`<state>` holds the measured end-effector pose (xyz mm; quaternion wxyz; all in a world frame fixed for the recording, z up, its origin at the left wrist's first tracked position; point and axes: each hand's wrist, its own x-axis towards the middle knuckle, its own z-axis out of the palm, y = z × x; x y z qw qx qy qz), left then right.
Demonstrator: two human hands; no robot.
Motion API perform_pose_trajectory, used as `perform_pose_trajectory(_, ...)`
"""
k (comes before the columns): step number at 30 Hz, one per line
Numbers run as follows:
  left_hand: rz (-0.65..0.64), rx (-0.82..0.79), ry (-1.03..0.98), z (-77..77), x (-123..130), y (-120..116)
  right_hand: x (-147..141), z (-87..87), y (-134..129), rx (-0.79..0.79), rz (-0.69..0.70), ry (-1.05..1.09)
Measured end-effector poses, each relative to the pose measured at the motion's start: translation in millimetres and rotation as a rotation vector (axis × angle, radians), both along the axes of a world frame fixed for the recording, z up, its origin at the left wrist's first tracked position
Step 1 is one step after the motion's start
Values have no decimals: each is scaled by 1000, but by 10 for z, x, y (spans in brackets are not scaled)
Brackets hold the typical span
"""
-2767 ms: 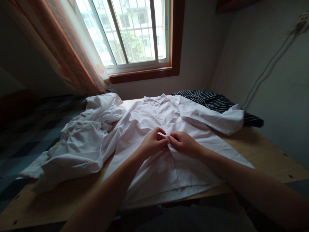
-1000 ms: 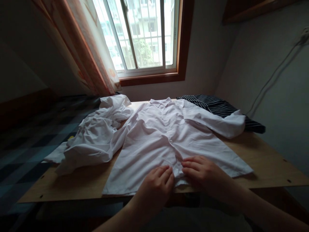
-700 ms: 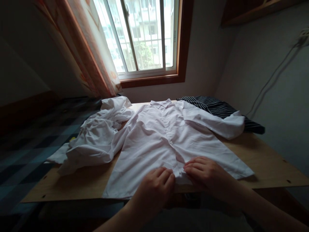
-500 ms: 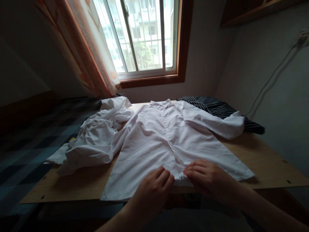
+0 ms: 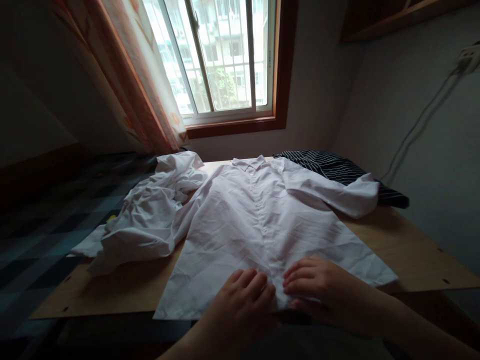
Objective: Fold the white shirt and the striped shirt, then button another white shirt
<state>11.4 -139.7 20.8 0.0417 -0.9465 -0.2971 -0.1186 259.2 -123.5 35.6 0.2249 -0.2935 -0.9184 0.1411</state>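
A white button-up shirt (image 5: pixel 240 225) lies front side up on a wooden board (image 5: pixel 397 245), its collar towards the window and its hem at the near edge. My left hand (image 5: pixel 245 297) is closed on the hem just left of the button placket. Just right of the placket, my right hand (image 5: pixel 315 285) grips the hem with its fingers curled over the cloth. The thumbs are partly hidden. One sleeve stretches out to the right; the other runs left beside a crumpled white garment (image 5: pixel 150 210).
Behind the right sleeve lies a black garment with white stripes (image 5: pixel 348 175). A bed with a dark checked cover (image 5: pixel 48 235) adjoins the board on the left. A window (image 5: pixel 221 60) with an orange curtain (image 5: pixel 138 75) is at the back. A cable (image 5: pixel 420 120) hangs on the right wall.
Both hands have drawn the hem slightly towards me, and the shirt front looks tauter, with the placket straighter. The crumpled garment and striped garment stay in place.
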Motion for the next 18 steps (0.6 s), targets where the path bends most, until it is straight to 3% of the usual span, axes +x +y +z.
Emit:
perform_pose_trajectory(3, 5, 51, 22, -48, -198, -38, 114, -47, -43, -27, 3, -29)
perform_pose_trajectory(8, 126, 43, 158, -8, -494, -38, 343, -267, -98, 63, -95, -150)
perform_pose_trajectory(12, 89, 96, 83, 21, -673, -62, 461, -401, -118, 189, -75, -145)
perform_pose_trajectory(18, 65, 153, -105, 330, -750, -116, 549, -333, -173, 270, -82, -16)
